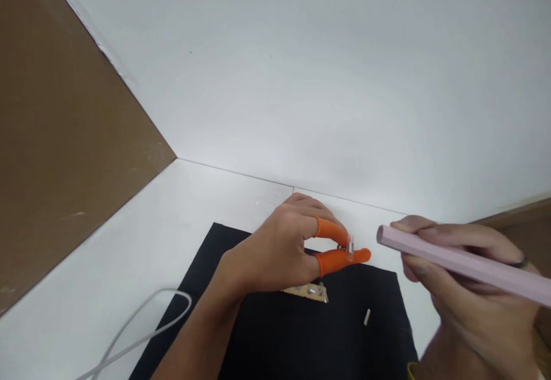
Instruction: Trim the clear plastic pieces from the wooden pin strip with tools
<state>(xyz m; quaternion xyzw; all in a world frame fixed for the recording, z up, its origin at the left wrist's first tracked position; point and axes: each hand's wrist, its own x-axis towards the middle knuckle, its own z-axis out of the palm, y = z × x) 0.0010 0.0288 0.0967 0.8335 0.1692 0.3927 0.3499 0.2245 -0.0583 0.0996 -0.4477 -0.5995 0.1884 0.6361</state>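
My left hand (293, 236) reaches in over the black mat, with orange finger cots (330, 231) on thumb and forefinger. Pinched between those two fingertips is a small clear piece with a shiny metallic part (350, 248). To its right, my right hand (469, 288) grips a pale pink six-sided pen-like tool (456, 258); its blunt end points left toward the clear piece and stays apart from it. Partly hidden beneath my left hand, a tan strip with small clear and metallic bits (310, 291) lies on the mat.
The black mat (293, 340) covers part of the white tabletop (142, 236). A short whitish stick (367, 317) rests on it. At lower left a grey-white cable (146, 340) loops onto the mat's edge. A white wall (322, 81) and a brown panel (69, 127) rise behind and left.
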